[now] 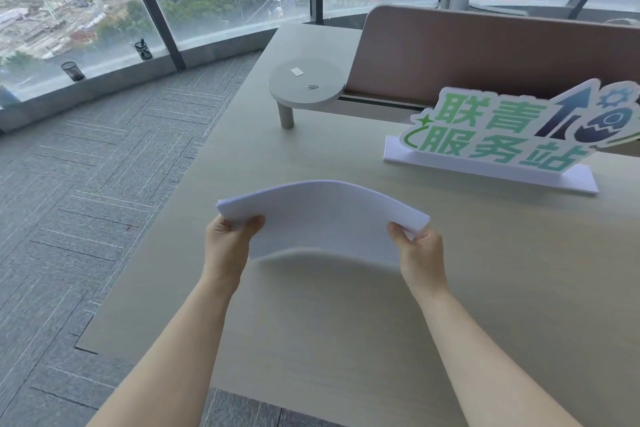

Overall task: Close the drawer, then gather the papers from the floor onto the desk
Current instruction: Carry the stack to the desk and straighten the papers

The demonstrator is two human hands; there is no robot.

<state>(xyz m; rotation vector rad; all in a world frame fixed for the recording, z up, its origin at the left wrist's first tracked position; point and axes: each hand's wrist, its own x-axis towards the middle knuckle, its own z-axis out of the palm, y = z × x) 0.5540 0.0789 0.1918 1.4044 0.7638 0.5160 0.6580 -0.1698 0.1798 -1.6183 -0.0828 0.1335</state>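
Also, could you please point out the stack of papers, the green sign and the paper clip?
stack of papers [322, 215]: head view, middle of its arched top sheet.
green sign [498, 135]: head view, its lettered face.
paper clip [312, 87]: head view, its middle.

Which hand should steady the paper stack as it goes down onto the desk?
Neither clearly: the left hand and right hand pinch opposite ends of the bowed paper stack above bare desk. Lowering with both seems safest.

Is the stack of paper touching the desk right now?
Apart. In the head view the stack of paper arches up between the left hand and right hand, with a shadowed gap under its near edge above the desk.
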